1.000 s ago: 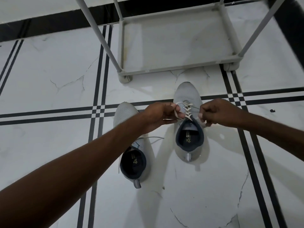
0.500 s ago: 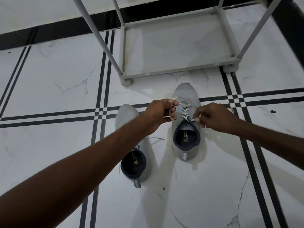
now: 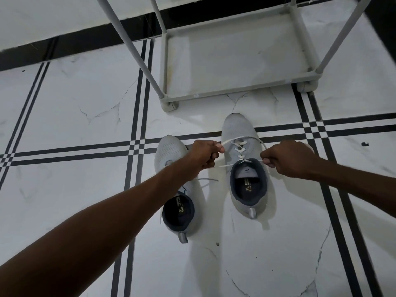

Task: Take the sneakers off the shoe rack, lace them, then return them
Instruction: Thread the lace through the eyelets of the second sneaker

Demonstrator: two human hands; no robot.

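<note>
Two light grey sneakers stand on the tiled floor, toes toward the rack. The right sneaker (image 3: pixel 246 181) has a white lace (image 3: pixel 239 146) crossed through its eyelets. My left hand (image 3: pixel 203 154) is closed on one end of that lace, left of the shoe. My right hand (image 3: pixel 289 159) is closed on the other end, right of the shoe. Both ends are drawn out sideways. The left sneaker (image 3: pixel 177 202) lies partly under my left forearm, with a loose lace trailing beside it.
The grey shoe rack (image 3: pixel 235 91) stands just beyond the sneakers, its lowest shelf bare and its front legs close to the right shoe's toe. White marble floor with black stripe lines (image 3: pixel 85 146) spreads around. A black skirting band runs along the back.
My hands have moved apart, pulling the lace ends out to either side of the right sneaker. The camera has shifted slightly.
</note>
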